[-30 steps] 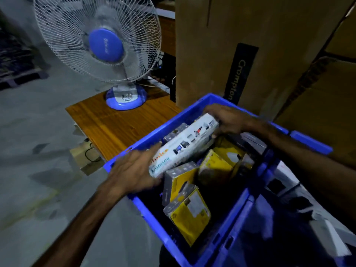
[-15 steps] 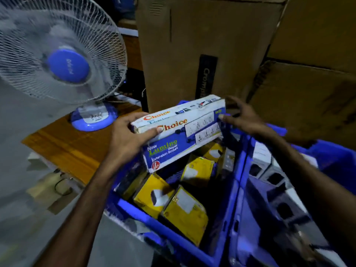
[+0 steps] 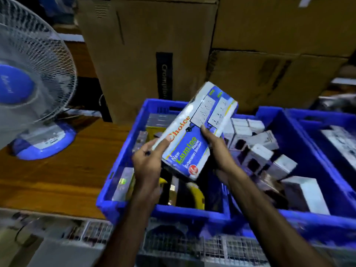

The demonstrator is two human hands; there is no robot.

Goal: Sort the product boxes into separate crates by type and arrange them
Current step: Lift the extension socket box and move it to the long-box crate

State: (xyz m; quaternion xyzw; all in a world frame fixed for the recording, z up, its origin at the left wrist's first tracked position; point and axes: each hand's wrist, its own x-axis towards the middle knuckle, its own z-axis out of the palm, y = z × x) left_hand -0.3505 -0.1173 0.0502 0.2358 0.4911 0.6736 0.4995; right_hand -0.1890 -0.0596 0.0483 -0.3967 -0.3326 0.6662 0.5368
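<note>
A single wide-angle view looks from the person's head, forward and steeply down, close over both hands [image 3: 179,157] at mid-frame. Blue crates [image 3: 192,211] fill the ground just beneath and to the right of the hands, the desk [image 3: 63,170] lies to their left, and cardboard cartons [image 3: 146,45] stand beyond them.

Dim rm: cardboard cartons [image 3: 146,45] behind, fan [image 3: 28,87] on wood table [image 3: 57,170].
</note>
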